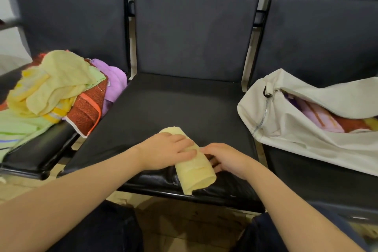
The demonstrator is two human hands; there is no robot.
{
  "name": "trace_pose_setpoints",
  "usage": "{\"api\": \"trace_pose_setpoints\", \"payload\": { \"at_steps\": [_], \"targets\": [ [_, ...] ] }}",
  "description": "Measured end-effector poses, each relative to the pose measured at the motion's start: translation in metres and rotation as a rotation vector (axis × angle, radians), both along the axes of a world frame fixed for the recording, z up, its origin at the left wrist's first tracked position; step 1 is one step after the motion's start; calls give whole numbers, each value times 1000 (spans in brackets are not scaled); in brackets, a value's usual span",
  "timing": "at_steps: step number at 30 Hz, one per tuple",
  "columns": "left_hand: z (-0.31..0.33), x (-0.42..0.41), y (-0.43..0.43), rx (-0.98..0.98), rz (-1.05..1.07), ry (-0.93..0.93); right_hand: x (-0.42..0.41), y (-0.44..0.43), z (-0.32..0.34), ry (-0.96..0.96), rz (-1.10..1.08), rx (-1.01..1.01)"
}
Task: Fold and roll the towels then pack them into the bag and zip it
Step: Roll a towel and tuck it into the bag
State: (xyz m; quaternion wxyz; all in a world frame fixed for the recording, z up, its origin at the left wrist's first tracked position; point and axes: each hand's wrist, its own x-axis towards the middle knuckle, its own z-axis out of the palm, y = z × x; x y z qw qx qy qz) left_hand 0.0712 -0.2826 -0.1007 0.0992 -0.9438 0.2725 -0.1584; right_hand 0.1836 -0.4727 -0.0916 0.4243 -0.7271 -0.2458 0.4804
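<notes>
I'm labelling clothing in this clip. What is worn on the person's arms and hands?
Nothing shows. The left hand and right hand are ungloved, with no rings visible. The left forearm and right forearm carry no sleeves, watch or bracelets.

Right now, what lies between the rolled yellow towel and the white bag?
In the head view, only the right hand, holding the rolled yellow towel; past it, bare black seat up to the white bag.

No legible text
Nothing readable on the rolled towel (196, 172), the towel pile (55, 86), the bag (286, 135) or the seats (184, 104)
</notes>
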Motion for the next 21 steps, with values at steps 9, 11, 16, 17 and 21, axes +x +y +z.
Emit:
{"api": "trace_pose_setpoints", "payload": {
  "at_steps": [9, 11, 16, 17, 21],
  "targets": [
    [39, 46, -39, -16, -161, -404, 10, -31, 37, 463, -365, 346],
    [49, 55, -44, -10, -193, -433, 13, -44, 56, 389, -394, 434],
    [80, 89, -66, -47, -238, -521, 36, -74, 93, 230, -378, 526],
    [88, 97, -75, -67, -178, -519, 42, -81, 101, 185, -399, 509],
    [117, 128, -110, -363, 105, -327, 82, -115, 126, -25, -608, 426]
  ]
}}
